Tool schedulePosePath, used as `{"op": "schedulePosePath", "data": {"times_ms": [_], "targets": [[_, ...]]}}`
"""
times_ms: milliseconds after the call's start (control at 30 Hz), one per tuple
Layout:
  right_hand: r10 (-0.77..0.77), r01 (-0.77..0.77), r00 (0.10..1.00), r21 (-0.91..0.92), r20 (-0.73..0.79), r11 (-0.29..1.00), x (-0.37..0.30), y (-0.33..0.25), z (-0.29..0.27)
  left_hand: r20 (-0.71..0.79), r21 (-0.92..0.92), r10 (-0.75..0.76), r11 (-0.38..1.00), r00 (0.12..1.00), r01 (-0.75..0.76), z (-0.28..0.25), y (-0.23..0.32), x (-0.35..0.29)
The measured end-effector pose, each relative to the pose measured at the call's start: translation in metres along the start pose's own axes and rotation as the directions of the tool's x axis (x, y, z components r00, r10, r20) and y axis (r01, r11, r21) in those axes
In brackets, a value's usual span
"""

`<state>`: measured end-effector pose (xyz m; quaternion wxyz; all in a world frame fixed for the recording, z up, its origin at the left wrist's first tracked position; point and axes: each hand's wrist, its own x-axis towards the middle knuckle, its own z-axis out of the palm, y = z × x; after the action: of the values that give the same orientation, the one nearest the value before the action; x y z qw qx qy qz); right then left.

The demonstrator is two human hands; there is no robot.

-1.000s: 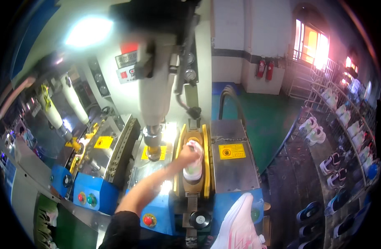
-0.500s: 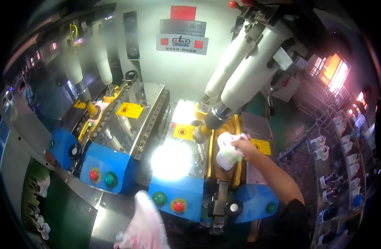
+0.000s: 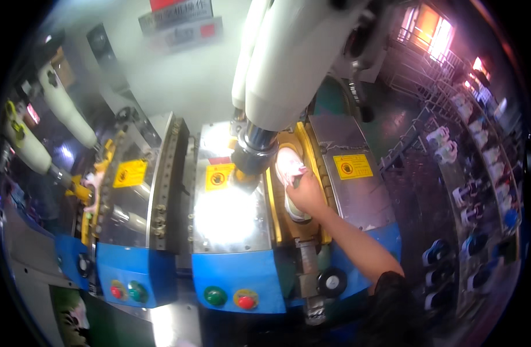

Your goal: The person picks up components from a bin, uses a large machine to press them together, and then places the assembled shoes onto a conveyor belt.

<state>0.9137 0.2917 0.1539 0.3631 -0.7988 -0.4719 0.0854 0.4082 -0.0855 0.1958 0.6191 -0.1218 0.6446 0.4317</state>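
Note:
My right hand is closed on a white and pink shoe, its fingers at the shoe's opening. The shoe lies lengthwise in the brown bed of the right pressing station, toe away from me, between two upright yellow side pads. Just left of the shoe, a thick white press cylinder comes down to a dark metal rod end. My left hand does not appear.
A second station on the left holds another pale shoe between yellow pads. Red and green buttons sit on the blue front panels. At the right, racks carry several shoes. A black round knob juts out in front.
My right hand has lowered the shoe into the bed and turned it lengthwise. Another pink and white shoe, blurred at the lower edge before, is out of view. The whole view has shifted.

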Motion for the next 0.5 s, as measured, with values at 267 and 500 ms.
{"op": "schedulePosePath", "data": {"times_ms": [267, 500], "targets": [[-0.414, 0.393, 0.905, -0.18, -0.094, 0.902, -0.105, -0.093, -0.044, 0.241, 0.155, 0.245, 0.945, 0.939, -0.287, 0.055, 0.033, 0.069], [-0.611, 0.764, 0.584, -0.107, 0.534, 0.637, -0.219, -0.227, 0.072, 0.189, 0.141, 0.204, 0.962, 0.96, -0.232, 0.001, 0.058, 0.106]]}}
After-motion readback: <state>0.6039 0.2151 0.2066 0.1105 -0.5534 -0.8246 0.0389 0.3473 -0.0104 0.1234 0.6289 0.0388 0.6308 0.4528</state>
